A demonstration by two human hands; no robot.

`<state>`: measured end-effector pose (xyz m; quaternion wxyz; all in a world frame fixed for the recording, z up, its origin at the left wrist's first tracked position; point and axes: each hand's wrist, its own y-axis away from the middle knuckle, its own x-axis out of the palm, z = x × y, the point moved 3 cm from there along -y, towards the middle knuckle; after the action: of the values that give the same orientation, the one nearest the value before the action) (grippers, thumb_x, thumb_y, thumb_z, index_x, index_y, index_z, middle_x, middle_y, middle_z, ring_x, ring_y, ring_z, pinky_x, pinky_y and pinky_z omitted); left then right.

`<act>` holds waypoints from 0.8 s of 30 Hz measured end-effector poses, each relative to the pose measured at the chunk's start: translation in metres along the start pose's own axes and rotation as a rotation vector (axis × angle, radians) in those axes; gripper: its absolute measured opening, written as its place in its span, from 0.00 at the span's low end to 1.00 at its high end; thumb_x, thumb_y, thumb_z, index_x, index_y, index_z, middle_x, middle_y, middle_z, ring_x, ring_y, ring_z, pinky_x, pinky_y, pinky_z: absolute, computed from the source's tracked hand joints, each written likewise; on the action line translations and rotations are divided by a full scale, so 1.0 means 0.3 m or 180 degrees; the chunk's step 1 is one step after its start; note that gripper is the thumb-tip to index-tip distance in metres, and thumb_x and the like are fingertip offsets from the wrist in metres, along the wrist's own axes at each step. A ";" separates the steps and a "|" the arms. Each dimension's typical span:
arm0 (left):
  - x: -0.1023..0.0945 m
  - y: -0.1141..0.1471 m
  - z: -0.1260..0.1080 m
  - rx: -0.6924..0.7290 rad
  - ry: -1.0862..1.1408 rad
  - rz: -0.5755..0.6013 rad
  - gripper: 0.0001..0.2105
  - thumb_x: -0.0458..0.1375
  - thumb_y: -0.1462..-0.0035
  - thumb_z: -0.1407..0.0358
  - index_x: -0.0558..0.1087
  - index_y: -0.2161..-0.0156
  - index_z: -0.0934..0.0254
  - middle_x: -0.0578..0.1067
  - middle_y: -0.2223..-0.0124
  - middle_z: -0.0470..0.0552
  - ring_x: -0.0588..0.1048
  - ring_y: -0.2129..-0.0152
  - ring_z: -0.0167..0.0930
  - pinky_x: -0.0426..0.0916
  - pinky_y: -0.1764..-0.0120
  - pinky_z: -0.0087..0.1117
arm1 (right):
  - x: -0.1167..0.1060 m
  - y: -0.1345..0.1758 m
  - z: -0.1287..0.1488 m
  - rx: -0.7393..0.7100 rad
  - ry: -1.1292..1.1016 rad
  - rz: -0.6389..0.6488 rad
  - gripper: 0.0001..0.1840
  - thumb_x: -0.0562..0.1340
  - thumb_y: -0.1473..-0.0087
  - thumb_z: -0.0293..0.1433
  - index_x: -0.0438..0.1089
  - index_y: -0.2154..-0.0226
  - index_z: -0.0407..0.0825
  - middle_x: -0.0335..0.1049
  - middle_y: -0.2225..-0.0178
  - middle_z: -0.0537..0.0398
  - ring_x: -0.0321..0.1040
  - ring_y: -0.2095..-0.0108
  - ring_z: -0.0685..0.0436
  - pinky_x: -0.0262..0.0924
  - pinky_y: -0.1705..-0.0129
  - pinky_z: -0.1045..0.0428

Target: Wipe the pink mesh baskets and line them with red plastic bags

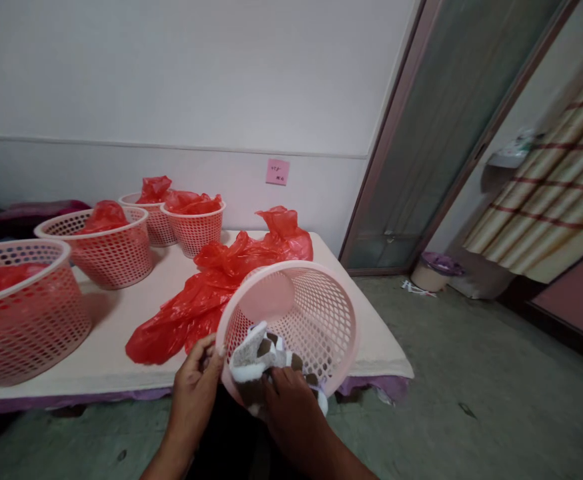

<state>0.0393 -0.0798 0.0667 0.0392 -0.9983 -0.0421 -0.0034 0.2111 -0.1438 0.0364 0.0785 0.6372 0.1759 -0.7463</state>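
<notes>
Head view: the left hand (197,377) grips the edge of a tilted pink basket (327,313); the right hand (290,400) clutches brown-and-white cloth (248,360) (fuzzy, pale-edged) partly inside it, red plastic (191,317) just behind.

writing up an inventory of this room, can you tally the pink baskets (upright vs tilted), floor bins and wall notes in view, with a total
Upright pink baskets: 4
Tilted pink basket, left hand at its rim: 1
Floor bin: 1
Wall note: 1
Total: 7
</notes>
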 end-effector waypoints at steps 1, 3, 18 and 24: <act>0.013 -0.001 -0.003 -0.0004 0.0006 0.0061 0.21 0.62 0.48 0.50 0.71 0.55 0.63 0.77 0.62 0.47 0.74 0.65 0.31 0.68 0.60 0.28 | 0.015 -0.004 -0.004 0.0023 0.0016 -0.0055 0.15 0.59 0.45 0.27 0.69 0.54 0.46 0.70 0.58 0.43 0.66 0.60 0.34 0.62 0.58 0.40; 0.041 0.012 0.002 -0.0022 0.0006 0.0152 0.20 0.61 0.47 0.50 0.71 0.55 0.63 0.76 0.63 0.46 0.73 0.66 0.30 0.68 0.62 0.28 | 0.029 -0.012 -0.010 0.0030 -0.0112 -0.0232 0.11 0.59 0.46 0.26 0.69 0.58 0.46 0.70 0.60 0.44 0.65 0.61 0.35 0.62 0.60 0.41; 0.056 0.069 0.017 0.0151 -0.0079 0.0088 0.18 0.56 0.43 0.49 0.64 0.73 0.61 0.61 0.77 0.38 0.61 0.79 0.25 0.59 0.75 0.24 | 0.021 -0.095 -0.113 0.0573 -0.0598 0.0042 0.13 0.57 0.42 0.25 0.73 0.57 0.48 0.70 0.56 0.42 0.67 0.55 0.36 0.61 0.54 0.43; 0.091 0.101 0.003 0.0206 -0.0236 0.0214 0.17 0.55 0.41 0.50 0.66 0.73 0.61 0.65 0.76 0.41 0.65 0.76 0.28 0.62 0.71 0.26 | 0.013 -0.178 -0.201 0.0988 -0.1136 0.0106 0.11 0.60 0.51 0.21 0.75 0.64 0.44 0.74 0.58 0.41 0.71 0.58 0.37 0.63 0.56 0.46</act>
<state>0.0692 -0.1076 0.0637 0.0700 -0.9968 -0.0102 0.0363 0.2478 -0.0720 0.0337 0.0217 0.5023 0.0318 -0.8638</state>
